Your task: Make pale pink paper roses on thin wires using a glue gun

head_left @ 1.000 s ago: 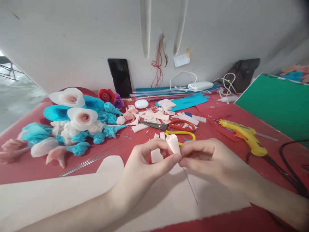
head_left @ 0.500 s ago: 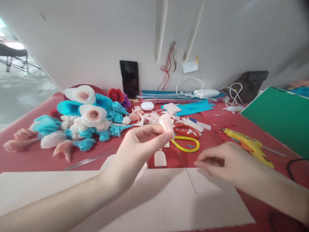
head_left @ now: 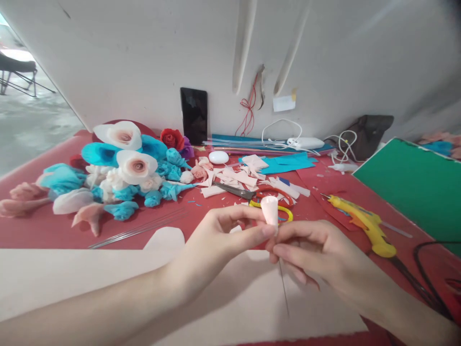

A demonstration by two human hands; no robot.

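Note:
Between the thumb and fingers of my left hand point(head_left: 223, 235) is a small pale pink paper flower bud point(head_left: 270, 210), rolled into a cone and wide at the top. A thin wire stem point(head_left: 284, 286) runs down from its base. My right hand point(head_left: 313, 250) pinches the stem just under the bud, close against the left fingertips. Both hands are over a large sheet of pale pink paper point(head_left: 223, 307). Right behind the bud lie scissors point(head_left: 234, 190) with red and yellow handles, partly covered by the bud and fingers.
Finished paper flowers point(head_left: 137, 166) are heaped at the left, with loose wires point(head_left: 122, 235) before them. Pink paper scraps point(head_left: 234, 177) lie mid-table. A yellow glue gun point(head_left: 363, 223) rests at right beside a green board point(head_left: 410, 182). A phone point(head_left: 194, 116) leans on the wall.
My right hand has come in from the right and closed on the stem below the bud. My left hand has moved slightly right and down, and the bud stands more upright.

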